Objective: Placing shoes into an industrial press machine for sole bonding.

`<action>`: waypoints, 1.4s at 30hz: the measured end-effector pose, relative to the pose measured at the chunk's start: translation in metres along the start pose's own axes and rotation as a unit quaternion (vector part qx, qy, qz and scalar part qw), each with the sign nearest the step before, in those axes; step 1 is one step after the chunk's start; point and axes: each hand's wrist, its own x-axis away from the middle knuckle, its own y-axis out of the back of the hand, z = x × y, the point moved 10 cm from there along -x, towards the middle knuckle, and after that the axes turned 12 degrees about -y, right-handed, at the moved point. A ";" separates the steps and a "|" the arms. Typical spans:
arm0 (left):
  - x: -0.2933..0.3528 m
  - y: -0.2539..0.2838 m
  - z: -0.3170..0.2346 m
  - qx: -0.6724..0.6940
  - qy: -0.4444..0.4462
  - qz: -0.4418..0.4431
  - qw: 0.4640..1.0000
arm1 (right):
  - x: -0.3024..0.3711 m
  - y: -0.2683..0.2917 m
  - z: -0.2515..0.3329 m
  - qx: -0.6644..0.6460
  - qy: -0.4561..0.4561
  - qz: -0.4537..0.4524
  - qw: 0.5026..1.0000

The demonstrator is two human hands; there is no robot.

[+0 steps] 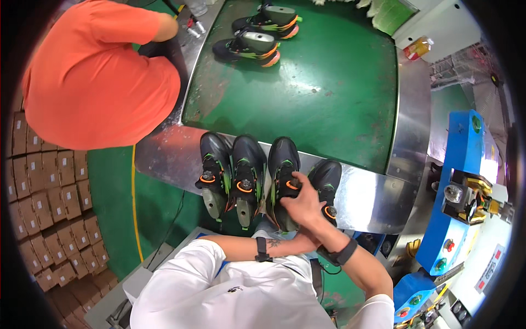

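Several black sneakers with orange loops and green trim stand in a row on the metal table edge, toes pointing away. My right hand is at the third shoe from the left, its thumb and fingers curled around the orange loop and dial at the tongue. Under my right wrist lies my left hand, close to the heel of the rightmost shoe; its fingers are hidden. Grey lasts show in the openings of the leftmost shoe and the second shoe.
Beyond the metal edge runs a green belt, with two more lasted shoes at its far left. A co-worker in an orange shirt sits at left. Cartons are stacked behind, and a blue machine stands at right.
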 end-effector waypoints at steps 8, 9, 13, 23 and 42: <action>0.021 0.091 -0.041 0.091 0.078 0.186 0.975 | 0.085 0.142 0.038 -0.338 0.078 -0.039 0.937; -0.001 0.104 -0.058 0.100 0.045 0.186 0.976 | 0.102 0.155 0.038 -0.368 0.123 -0.054 0.920; -0.075 0.099 -0.137 0.184 -0.062 0.265 0.945 | 0.211 0.200 -0.014 -0.402 0.159 -0.235 0.871; 0.077 -0.009 -0.340 0.261 -0.054 0.621 0.737 | 0.582 0.003 -0.107 -0.464 0.034 -0.703 0.537; 0.604 -0.073 -0.261 -0.101 -0.219 0.932 0.271 | 0.716 -0.525 0.046 -0.402 -0.611 -0.661 -0.169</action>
